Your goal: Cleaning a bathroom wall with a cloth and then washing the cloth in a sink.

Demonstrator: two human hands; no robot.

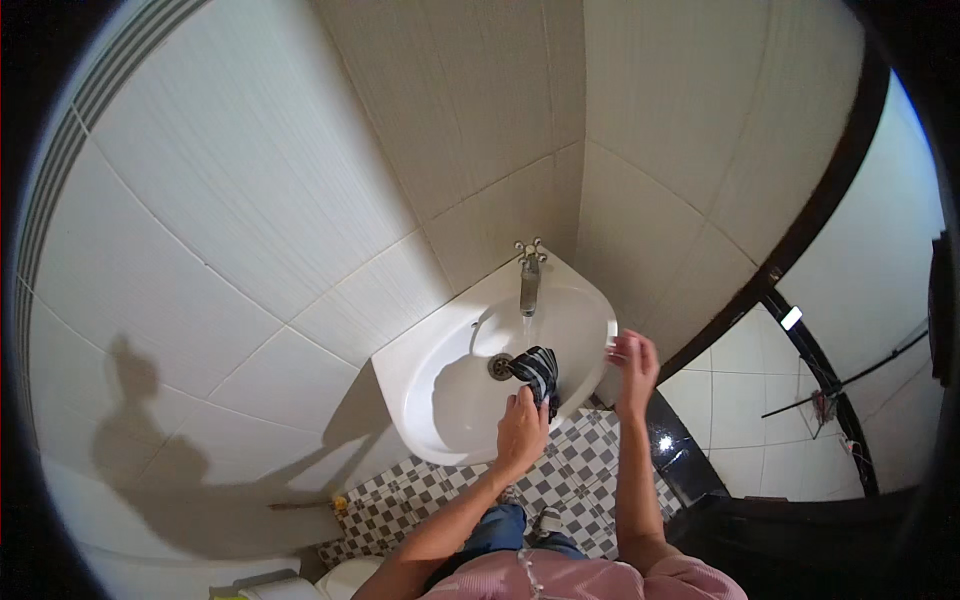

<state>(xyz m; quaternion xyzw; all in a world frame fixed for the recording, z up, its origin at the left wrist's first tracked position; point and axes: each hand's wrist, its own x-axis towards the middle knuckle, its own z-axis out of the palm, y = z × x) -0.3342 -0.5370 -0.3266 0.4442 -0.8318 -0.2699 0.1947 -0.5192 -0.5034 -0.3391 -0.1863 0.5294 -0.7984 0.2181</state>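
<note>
My left hand (525, 431) grips a dark cloth with light stripes (538, 371) over the front part of a white ceramic washbasin (409, 420). A thin stream of water falls from the metal faucet (529, 289) close above the cloth. The faucet's cross handle (530, 249) sits on top. Left of the cloth lies the round drain (500, 367). Beyond the basin's right rim my right hand (636, 367) is raised, its fingers slightly curled and apart, with nothing seen in it. Part of the cloth is hidden by my left fingers.
Pale tiled walls (495, 180) meet behind the basin. Checkered floor tiles (574, 465) lie below. On the right are a dark door frame (720, 322) and a black glossy sill (679, 442). A white fixture (352, 577), partly cut off, stands at lower left.
</note>
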